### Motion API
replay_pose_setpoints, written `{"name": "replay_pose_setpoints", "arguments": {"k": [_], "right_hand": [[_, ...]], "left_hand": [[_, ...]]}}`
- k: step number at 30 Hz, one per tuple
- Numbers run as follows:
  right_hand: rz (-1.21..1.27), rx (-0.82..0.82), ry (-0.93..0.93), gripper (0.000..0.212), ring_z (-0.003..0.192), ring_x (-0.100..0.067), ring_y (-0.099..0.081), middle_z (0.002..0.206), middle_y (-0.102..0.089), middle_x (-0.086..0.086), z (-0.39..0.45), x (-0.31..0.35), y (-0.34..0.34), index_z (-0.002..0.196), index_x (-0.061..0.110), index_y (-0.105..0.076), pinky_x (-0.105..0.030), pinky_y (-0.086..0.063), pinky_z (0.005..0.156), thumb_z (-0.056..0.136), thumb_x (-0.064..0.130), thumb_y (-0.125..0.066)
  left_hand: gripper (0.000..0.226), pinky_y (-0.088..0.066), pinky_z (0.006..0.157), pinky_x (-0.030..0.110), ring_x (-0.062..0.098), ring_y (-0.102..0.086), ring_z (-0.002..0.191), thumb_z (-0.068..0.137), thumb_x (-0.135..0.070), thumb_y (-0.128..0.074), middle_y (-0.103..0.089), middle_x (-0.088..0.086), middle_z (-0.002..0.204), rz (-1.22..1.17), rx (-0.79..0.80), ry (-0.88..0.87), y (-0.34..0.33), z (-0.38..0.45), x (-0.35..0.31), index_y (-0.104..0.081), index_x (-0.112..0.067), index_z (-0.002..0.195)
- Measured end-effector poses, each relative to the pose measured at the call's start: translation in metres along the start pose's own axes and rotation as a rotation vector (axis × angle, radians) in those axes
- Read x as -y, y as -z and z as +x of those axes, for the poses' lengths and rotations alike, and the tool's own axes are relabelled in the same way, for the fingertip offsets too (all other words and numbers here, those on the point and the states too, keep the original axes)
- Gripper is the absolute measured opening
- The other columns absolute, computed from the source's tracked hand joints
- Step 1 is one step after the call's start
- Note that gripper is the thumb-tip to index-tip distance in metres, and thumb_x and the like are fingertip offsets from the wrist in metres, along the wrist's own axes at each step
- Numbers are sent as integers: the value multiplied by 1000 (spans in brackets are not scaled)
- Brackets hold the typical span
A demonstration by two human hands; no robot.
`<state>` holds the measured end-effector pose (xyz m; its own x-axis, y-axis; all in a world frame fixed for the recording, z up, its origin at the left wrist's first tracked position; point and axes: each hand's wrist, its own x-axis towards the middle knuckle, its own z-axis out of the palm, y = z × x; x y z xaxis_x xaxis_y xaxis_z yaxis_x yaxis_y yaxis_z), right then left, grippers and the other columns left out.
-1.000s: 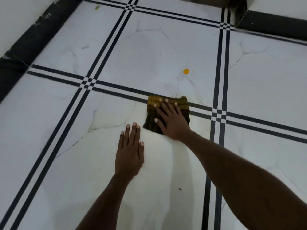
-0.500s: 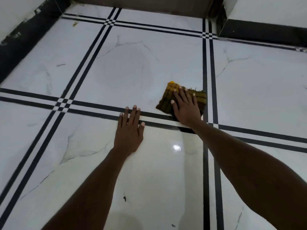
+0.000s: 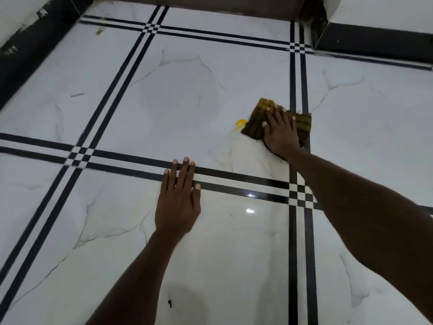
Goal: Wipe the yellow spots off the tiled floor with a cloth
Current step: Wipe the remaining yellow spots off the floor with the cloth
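Note:
A dark olive and yellow striped cloth lies flat on the white tiled floor, just left of a double black grout stripe. My right hand presses on the cloth with straight, spread fingers. A smeared yellow spot shows on the tile at the cloth's left edge. My left hand rests flat on the floor nearer to me, its fingertips over a black stripe. Far off at the upper left, another small yellowish spot marks the tile by the wall.
Black skirting runs along the left wall. A dark step or threshold closes the far side, and a black-based corner juts in at the upper right. A small dark speck lies on the near tile.
My right hand has slid the cloth away from me and to the right, over the yellow spot, which now shows as a smear at the cloth's left edge. My left hand stays planted.

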<state>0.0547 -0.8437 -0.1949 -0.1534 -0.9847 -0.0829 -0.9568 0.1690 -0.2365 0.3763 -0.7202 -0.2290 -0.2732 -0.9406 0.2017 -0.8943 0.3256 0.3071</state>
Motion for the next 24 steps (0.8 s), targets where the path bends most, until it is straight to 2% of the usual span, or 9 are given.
{"name": "replay_pose_setpoints", "arguments": {"k": [3, 6, 10, 12, 14, 16, 18, 21, 24], "right_hand": [[-1, 59, 93, 65, 161, -33, -4, 173, -14, -13, 22, 45, -6, 164, 14, -22, -57, -2, 129, 107, 44, -13], [-72, 36, 415, 69, 160, -32, -16, 171, -25, -11, -20, 78, -22, 163, 16, -29, -58, -14, 128, 104, 46, -10], [-145, 111, 764, 55, 162, -21, -6, 174, -14, -1, -77, 44, -20, 165, 23, -23, -45, -5, 132, 112, 41, -23], [-171, 103, 731, 57, 162, -21, -5, 174, -12, 0, -66, 16, -11, 165, 25, -23, -47, -5, 131, 111, 44, -22], [-141, 47, 537, 60, 162, -24, -7, 174, -13, -2, -38, 7, -5, 165, 26, -20, -54, -8, 130, 109, 48, -18], [-98, 29, 341, 63, 162, -28, -7, 175, -11, -4, -12, 26, -7, 165, 26, -16, -56, -5, 130, 106, 50, -12], [-71, 40, 274, 64, 162, -31, -6, 175, -11, -7, -1, 62, -14, 165, 23, -17, -54, -3, 130, 107, 46, -10], [-89, 45, 414, 70, 161, -33, -13, 172, -20, -10, -23, 100, -28, 164, 17, -25, -57, -9, 129, 103, 46, -4], [-106, 64, 668, 57, 162, -27, -10, 173, -17, -6, -74, 84, -32, 165, 19, -24, -52, -9, 131, 111, 38, -18]], "left_hand": [[58, -17, 131, 48, 24, -10, 163, 109, -30, -35, -22, 3, 174, 2, 13, -4, 0, -1, 3, -26, -14, 165], [59, -18, 131, 48, 23, -9, 163, 110, -32, -33, -21, 3, 174, 15, 32, -4, 1, 0, 4, -25, -14, 165], [59, -16, 131, 48, 23, -8, 163, 110, -32, -32, -19, 4, 174, 27, 41, -3, 2, 0, 3, -24, -14, 165], [59, -16, 132, 48, 23, -7, 164, 110, -33, -32, -19, 4, 174, 21, 36, 4, 1, 0, 2, -24, -14, 165], [59, -15, 132, 47, 23, -7, 164, 110, -33, -32, -19, 3, 174, 24, 30, 4, 0, 0, 2, -23, -14, 166], [59, -14, 132, 47, 23, -7, 164, 110, -33, -32, -19, 3, 174, 19, 26, 1, -1, 1, 2, -23, -14, 166], [59, -14, 132, 46, 24, -8, 163, 110, -33, -31, -20, 4, 174, 19, 25, -2, -1, 1, 4, -24, -14, 165], [58, -15, 132, 47, 24, -9, 163, 110, -32, -30, -20, 4, 174, 36, 31, -7, 0, 0, 4, -24, -13, 165], [59, -16, 131, 48, 25, -8, 163, 111, -34, -27, -20, 5, 174, 41, 43, -9, 1, 0, 4, -23, -13, 166]]}}
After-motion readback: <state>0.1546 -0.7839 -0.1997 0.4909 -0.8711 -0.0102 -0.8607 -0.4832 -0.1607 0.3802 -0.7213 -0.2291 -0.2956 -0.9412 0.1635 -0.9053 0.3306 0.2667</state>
